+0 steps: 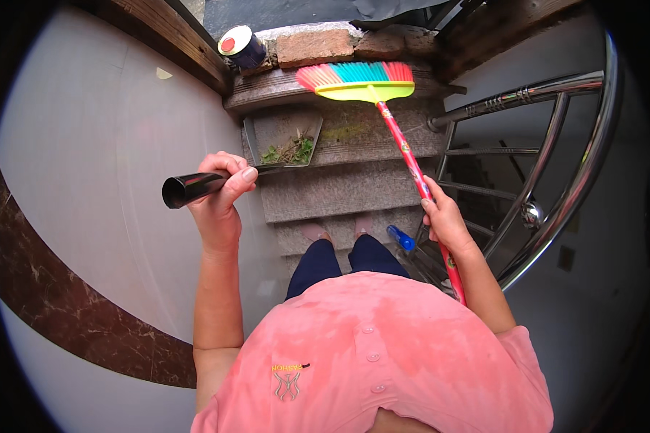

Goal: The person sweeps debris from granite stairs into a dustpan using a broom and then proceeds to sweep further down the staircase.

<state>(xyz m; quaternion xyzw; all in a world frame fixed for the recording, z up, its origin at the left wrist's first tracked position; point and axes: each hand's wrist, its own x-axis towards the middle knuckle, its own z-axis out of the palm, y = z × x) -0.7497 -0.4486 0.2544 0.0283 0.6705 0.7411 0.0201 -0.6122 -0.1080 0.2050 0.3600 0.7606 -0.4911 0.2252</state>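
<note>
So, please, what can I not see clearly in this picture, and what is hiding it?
In the head view:
Dustpan handle, middle part: covered by left grip.
Red broom handle, lower end: lost at the pink shirt.
Feet: partly behind the dark trousers.
Dark sheet: cut off by upper edge.
Leafy scraps: too small to tell apart.

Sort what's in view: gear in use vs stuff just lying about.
In use:
- broom, handle in the right hand
- dustpan, black handle in the left hand
- plant scraps in the pan

Apparently just lying about:
- tin with red cap, beside the bricks
- loose-looking brick
- blue object near the feet, kind unclear
</note>
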